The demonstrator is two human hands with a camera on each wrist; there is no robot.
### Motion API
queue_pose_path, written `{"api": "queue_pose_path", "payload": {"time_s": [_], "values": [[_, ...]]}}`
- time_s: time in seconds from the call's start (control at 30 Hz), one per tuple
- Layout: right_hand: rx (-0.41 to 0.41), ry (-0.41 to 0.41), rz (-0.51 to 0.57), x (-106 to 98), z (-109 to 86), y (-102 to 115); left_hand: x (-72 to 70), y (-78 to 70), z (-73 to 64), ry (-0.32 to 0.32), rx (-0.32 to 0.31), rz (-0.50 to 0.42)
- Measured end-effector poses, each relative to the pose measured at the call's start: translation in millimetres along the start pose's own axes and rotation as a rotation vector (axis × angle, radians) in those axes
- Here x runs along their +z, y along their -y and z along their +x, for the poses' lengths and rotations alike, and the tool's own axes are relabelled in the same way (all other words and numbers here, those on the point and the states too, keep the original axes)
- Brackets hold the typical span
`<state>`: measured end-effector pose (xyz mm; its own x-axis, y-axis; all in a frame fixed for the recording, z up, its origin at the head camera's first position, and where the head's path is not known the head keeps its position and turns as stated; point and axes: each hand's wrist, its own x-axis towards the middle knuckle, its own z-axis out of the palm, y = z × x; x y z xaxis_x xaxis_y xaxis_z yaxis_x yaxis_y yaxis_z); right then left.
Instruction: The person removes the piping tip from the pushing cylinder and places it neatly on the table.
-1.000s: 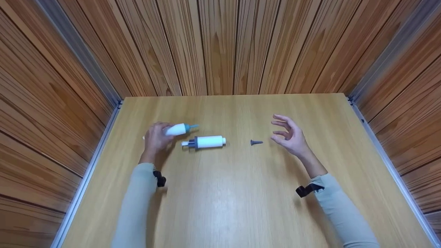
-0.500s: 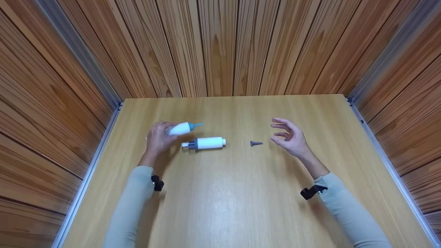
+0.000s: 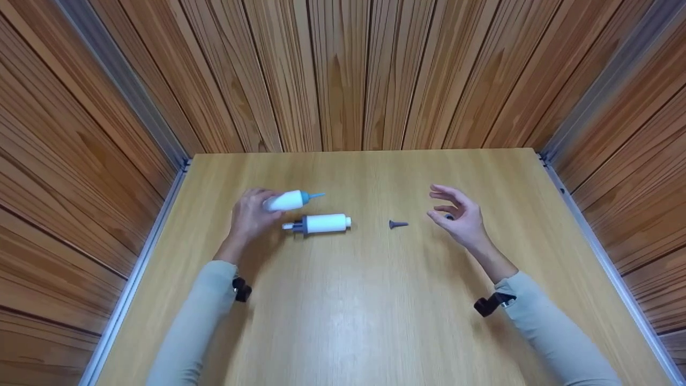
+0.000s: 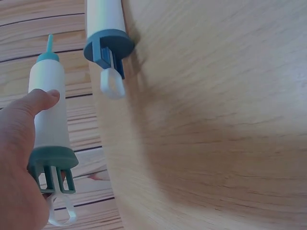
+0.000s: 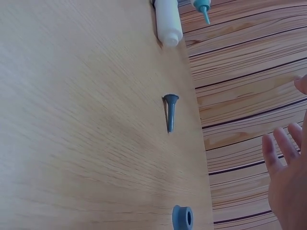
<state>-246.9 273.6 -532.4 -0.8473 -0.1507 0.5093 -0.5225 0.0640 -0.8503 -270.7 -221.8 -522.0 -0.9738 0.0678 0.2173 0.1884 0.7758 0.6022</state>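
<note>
My left hand [image 3: 254, 214] grips a white decorating syringe [image 4: 48, 120] with a teal collar, teal nozzle and ring-ended plunger. It is held above the table, nozzle to the right in the head view. Just below it in that view lies a second decorating syringe [image 3: 326, 223], dark blue at the collar, its front end bare. A dark blue nozzle [image 5: 171, 112] lies to its right. My right hand [image 3: 462, 217] hovers beyond the nozzle, fingers spread and loosely bent, holding nothing. Through the gap by its thumb shows a small blue-grey ring [image 5: 182, 218], lying on the table.
All of this is on a light wooden table [image 3: 343, 311]. Wood-plank walls [image 3: 343, 75] stand behind it and at both sides. Grey metal rails [image 3: 134, 268] run along its left and right edges.
My left hand has carried the teal-collared syringe a little to the right. My right hand has shifted slightly right and toward me, and the blue-grey ring now shows. The other things lie still.
</note>
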Motion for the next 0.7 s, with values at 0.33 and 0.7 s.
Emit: {"api": "queue_pose_path", "payload": {"time_s": [0.33, 0.7], "values": [[0.018, 0.046, -0.026, -1.9, -2.2, 10.4, -7.3, -19.1, -4.9, -0.01, 0.078, 0.01], [0.04, 0.079, -0.03, -0.3, -1.8, 16.0, -10.7, -36.3, -9.4, -0.023, 0.192, -0.009]]}}
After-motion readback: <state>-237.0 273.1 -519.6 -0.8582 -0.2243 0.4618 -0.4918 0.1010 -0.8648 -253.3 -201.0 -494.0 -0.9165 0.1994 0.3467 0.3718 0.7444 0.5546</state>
